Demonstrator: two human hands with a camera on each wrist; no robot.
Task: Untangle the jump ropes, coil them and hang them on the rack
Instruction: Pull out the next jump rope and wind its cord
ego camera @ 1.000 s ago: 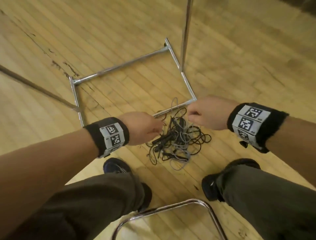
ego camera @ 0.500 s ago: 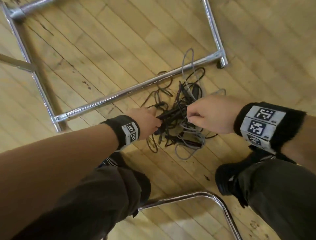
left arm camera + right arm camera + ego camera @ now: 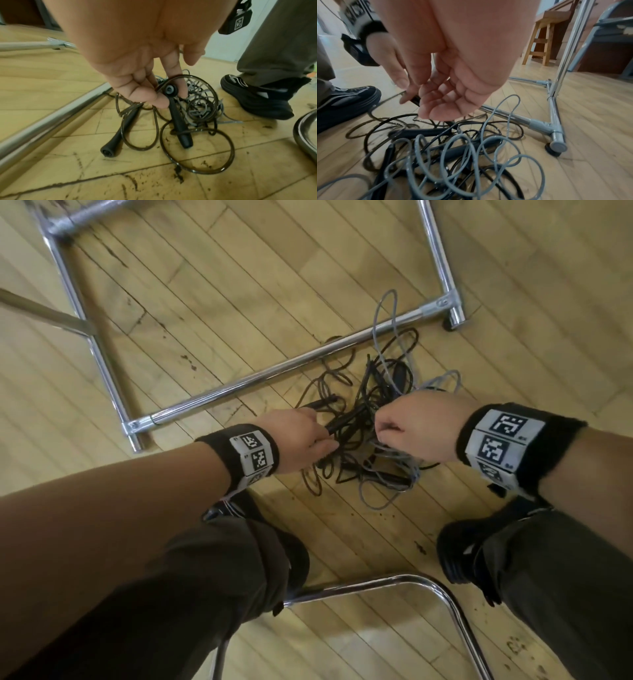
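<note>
Under the left hand [image 3: 137, 54], fingers [image 3: 145, 93] pinch a black handle [image 3: 178, 119].

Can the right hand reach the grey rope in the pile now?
Probably yes: the right hand hangs just above the grey rope, whose loops lie on top of the pile with nothing covering them.

From my feed, the worn wooden floor [image 3: 212, 313] fills the view, scuffed with dark marks. A curved chrome chair leg [image 3: 442, 594] sits at six o'clock. Two black shoes [image 3: 455, 549] flank it, under dark trousers [image 3: 191, 587]. On the right wrist view I see a wooden stool [image 3: 542, 40] at one o'clock, with a grey frame [image 3: 607, 31] beside it at two o'clock
</note>
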